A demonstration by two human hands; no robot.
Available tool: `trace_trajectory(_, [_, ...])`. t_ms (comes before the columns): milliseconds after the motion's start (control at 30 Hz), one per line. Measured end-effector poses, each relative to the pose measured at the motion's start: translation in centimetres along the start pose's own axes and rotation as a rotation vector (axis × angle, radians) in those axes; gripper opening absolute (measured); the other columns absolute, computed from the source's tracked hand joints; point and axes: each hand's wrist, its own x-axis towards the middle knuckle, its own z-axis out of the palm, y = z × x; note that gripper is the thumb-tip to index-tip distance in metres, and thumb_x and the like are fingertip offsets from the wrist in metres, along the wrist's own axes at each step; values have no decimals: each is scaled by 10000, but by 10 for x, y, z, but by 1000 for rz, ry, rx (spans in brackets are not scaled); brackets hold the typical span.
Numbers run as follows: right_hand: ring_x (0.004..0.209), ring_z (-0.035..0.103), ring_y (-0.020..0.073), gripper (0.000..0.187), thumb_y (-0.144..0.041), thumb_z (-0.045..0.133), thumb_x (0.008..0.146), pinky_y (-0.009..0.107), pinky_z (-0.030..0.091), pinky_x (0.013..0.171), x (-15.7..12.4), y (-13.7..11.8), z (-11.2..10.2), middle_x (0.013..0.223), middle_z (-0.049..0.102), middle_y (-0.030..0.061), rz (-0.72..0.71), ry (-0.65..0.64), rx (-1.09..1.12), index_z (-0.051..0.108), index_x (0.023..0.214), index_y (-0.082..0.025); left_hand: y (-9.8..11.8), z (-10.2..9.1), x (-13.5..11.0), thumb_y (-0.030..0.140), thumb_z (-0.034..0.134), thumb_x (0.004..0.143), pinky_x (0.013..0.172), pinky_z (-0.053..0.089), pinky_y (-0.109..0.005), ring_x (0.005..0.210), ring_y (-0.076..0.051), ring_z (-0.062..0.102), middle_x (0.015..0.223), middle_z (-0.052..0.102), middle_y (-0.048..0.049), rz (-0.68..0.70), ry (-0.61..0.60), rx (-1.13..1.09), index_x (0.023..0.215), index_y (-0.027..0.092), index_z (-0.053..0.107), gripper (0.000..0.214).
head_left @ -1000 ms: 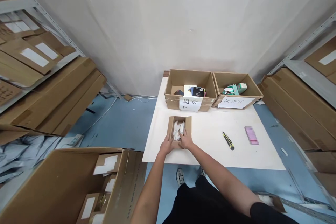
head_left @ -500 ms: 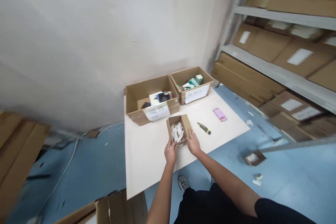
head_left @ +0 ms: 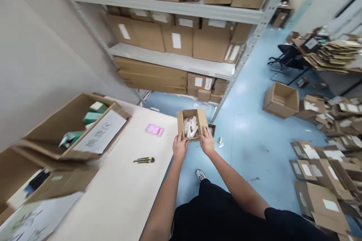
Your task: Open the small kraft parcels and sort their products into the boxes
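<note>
An open small cardboard box (head_left: 180, 125) is held up in front of me, beyond the table's right edge. Crumpled white packing paper (head_left: 191, 127) lies inside it. My left hand (head_left: 180, 147) grips the box's near left corner, and my right hand (head_left: 207, 141) grips the near right corner. On the table (head_left: 121, 192) to my left lie a black and yellow utility knife (head_left: 144, 160) and a pixelated pink item (head_left: 154, 130).
Two large cartons (head_left: 65, 154) with handwritten labels stand along the table's left side. Metal shelving (head_left: 169, 58) full of boxes rises ahead. Another small box (head_left: 211, 129) sits on the blue floor, partly hidden. Several cartons (head_left: 319, 196) crowd the right.
My view has turned to the right. Both hands have lifted the small box off the table and carried it past the edge, over the floor. Shelving and floor boxes now fill the view.
</note>
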Motion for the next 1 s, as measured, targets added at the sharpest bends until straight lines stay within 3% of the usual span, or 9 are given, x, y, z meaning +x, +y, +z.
trace_trajectory(100, [1624,233,319,239,-83,629,883,566,361,1247,5,68,-43,1709,368,124,118,51,-77,761,1050,-191,68,33,49,333,646,983,1153,502,-447,1385,-308,530,1583,551,-65,126,-99,-27,1152,288,799,233])
trace_trajectory(233, [1628,211,333,258,-82,628,873,592,326,1254,7,132,-90,1706,377,116,256,50,-191,759,1061,-203,143,68,91,329,663,977,1162,496,-427,1423,-289,505,1611,525,-43,245,-214,-47,1174,307,793,237])
trace_trajectory(333, [1634,145,392,395,-124,702,847,686,256,1239,9,166,-116,1724,335,129,354,-38,-270,733,1224,-235,181,84,109,307,695,954,1182,474,-458,1529,-316,393,1683,430,-47,288,-266,-23,1303,311,740,351])
trace_trajectory(400, [1628,118,439,617,-173,762,816,730,241,1211,13,181,-130,1734,298,158,448,-99,-288,641,1415,-259,193,91,117,292,774,889,1193,455,-509,1600,-370,263,1750,299,-64,290,-301,6,1483,311,608,616])
trace_trajectory(500, [1624,129,446,761,-236,752,833,691,273,1214,20,192,-144,1741,272,170,483,-92,-257,516,1556,-266,190,95,123,279,812,837,1190,451,-551,1626,-414,179,1789,169,-81,238,-356,29,1633,321,397,899])
trace_trajectory(633, [1622,175,408,637,-227,670,883,623,327,1227,36,184,-142,1730,313,134,332,28,-148,566,1511,-254,154,93,123,277,668,923,1197,444,-561,1611,-393,248,1754,272,-135,123,-321,-7,1634,267,393,762])
trace_trajectory(767, [1620,198,386,585,-189,639,883,604,357,1229,53,162,-119,1715,338,134,223,44,-41,602,1466,-219,113,83,112,270,635,926,1218,420,-564,1579,-378,334,1678,411,-181,54,-215,-67,1592,207,454,692])
trace_trajectory(1000, [1619,189,399,610,-185,675,878,607,346,1237,79,90,-65,1732,300,145,-15,-124,43,597,1483,-208,63,44,63,240,597,943,1249,386,-577,1581,-350,330,1681,406,-145,-52,-13,-113,1580,230,465,651])
